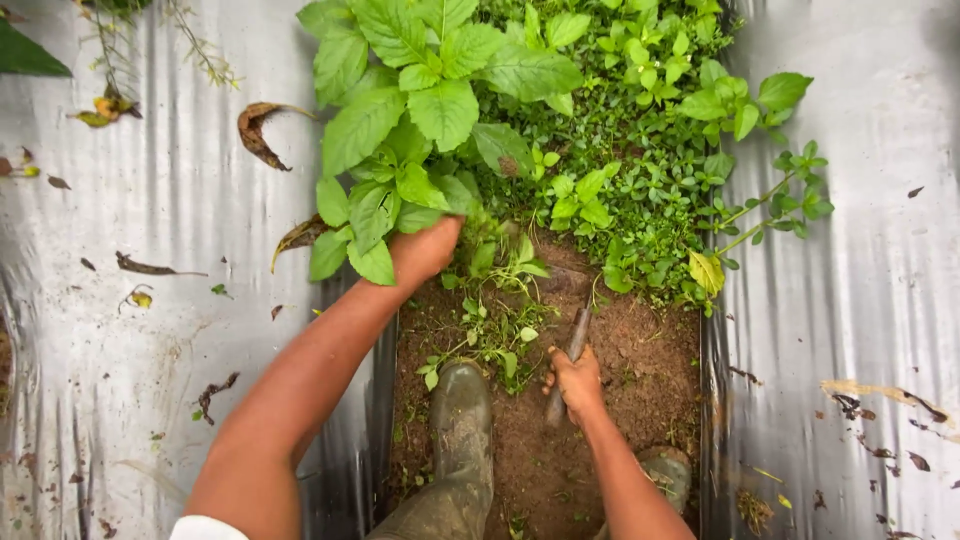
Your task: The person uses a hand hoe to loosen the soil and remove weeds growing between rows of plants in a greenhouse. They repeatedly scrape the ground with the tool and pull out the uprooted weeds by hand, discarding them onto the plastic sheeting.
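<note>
My left hand point(425, 250) reaches forward into a large broad-leaved weed point(410, 120) and is closed around its base, partly hidden by leaves. My right hand point(577, 382) grips the handle of a short hand tool point(572, 345) whose tip points into the brown soil point(620, 370) of the furrow. Small uprooted weeds point(490, 335) lie between my two hands. A dense patch of green weeds point(640, 150) fills the furrow ahead.
Silver plastic mulch sheets point(150, 300) cover the raised beds on both sides, with another sheet at the right point(850, 300). Dried leaves point(258, 128) lie on the left sheet. My muddy green rubber boot point(460, 420) stands in the furrow; a second boot point(668, 470) shows near my right arm.
</note>
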